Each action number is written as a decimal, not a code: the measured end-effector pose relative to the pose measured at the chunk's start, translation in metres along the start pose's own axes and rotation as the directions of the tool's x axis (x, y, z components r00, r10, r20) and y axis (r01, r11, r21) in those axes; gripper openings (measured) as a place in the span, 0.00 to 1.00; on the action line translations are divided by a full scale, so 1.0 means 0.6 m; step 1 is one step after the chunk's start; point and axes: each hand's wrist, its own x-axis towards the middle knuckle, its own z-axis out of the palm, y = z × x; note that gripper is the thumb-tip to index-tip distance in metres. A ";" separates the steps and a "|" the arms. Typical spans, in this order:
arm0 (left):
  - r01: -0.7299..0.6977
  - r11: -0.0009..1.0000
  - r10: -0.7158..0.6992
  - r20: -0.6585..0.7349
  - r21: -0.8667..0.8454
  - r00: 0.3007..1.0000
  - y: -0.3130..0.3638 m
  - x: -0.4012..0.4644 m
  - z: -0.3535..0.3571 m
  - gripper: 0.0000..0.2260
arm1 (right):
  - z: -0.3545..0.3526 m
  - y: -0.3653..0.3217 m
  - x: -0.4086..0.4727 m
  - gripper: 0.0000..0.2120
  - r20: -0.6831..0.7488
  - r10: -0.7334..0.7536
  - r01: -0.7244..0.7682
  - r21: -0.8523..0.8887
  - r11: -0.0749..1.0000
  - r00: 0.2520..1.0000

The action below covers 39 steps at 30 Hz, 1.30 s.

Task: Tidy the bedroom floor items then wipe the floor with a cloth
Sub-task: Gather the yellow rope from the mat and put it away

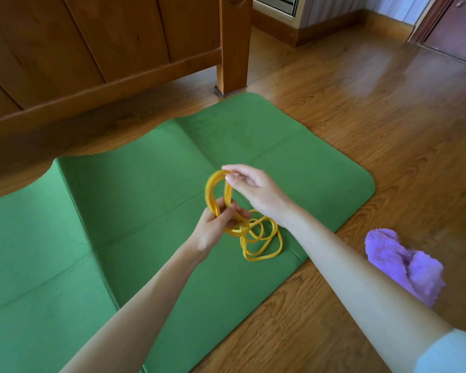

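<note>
**Yellow band coiled over green mat, cloth waiting on floor**

Both hands work over a green mat [151,184] spread on the wood floor [361,125]. Left hand [215,227]: grip clamped on a bundle of yellow band [264,238] loops, fingers curled round them. Right hand [253,188]: grip pinched together on the top of one upright loop, thumb and fingertips closed on the strand. The loop stands between the two hands; the slack end of the band lies in loose coils on the mat, just below and right of the left hand.

Purple cloth [406,265]: crumpled, lying on bare floor beside the mat's right edge, partly behind the right forearm. Neither hand touches it.

No containers in view.

Mat shows fold creases; rounded corner at right. Its far edge runs up to a wooden bed frame [92,49], whose leg [233,49] stands at the mat's top corner. Floor is glossy planks with window glare at upper right. Baseboard and a dark door at far right.
</note>
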 end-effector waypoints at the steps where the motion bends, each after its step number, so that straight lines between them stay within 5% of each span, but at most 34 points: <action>1: 0.013 0.999 -0.015 -0.047 -0.050 0.999 -0.004 0.000 -0.006 0.08 | -0.001 0.013 -0.001 0.17 0.011 0.035 -0.035 0.005 0.999 0.999; 6: 0.031 0.938 -0.118 -0.236 -0.345 0.965 -0.010 0.007 -0.033 0.09 | -0.001 0.062 -0.009 0.19 0.100 0.168 -0.159 -0.092 0.983 0.981; 16: -0.016 0.697 -0.248 -0.262 -0.717 0.933 -0.018 -0.002 -0.054 0.10 | 0.055 0.114 -0.025 0.33 0.331 0.289 -0.283 -0.069 0.957 0.898; 22: 0.005 0.327 -0.285 -0.093 -0.945 0.954 -0.009 -0.006 -0.098 0.13 | 0.090 0.130 -0.030 0.15 0.431 0.291 -0.189 -0.264 0.946 0.854; 24: 0.043 0.277 -0.272 -0.035 -0.960 0.962 -0.005 -0.008 -0.113 0.15 | 0.096 0.129 -0.033 0.08 0.411 0.283 -0.146 -0.334 0.931 0.867; 25: 0.064 0.315 -0.281 -0.028 -0.947 0.959 -0.004 -0.009 -0.120 0.14 | 0.097 0.128 -0.033 0.05 0.386 0.274 -0.121 -0.375 0.919 0.881; 27: 0.113 0.543 -0.329 -0.087 -0.832 0.940 -0.007 -0.012 -0.133 0.13 | 0.092 0.130 -0.031 0.04 0.329 0.261 -0.089 -0.457 0.885 0.908; 30: 0.187 0.856 -0.332 -0.235 -0.481 0.914 -0.028 -0.021 -0.140 0.11 | 0.079 0.135 -0.028 0.11 0.284 0.252 -0.069 -0.528 0.847 0.925; 36: 0.273 0.962 -0.264 -0.234 0.006 0.936 -0.050 -0.033 -0.125 0.10 | 0.060 0.122 -0.035 0.06 0.263 0.091 0.074 -0.556 0.828 0.960; 39: 0.288 0.953 -0.255 -0.255 0.100 0.933 -0.047 -0.028 -0.120 0.10 | 0.055 0.096 -0.037 0.03 0.260 -0.025 0.166 -0.535 0.828 0.965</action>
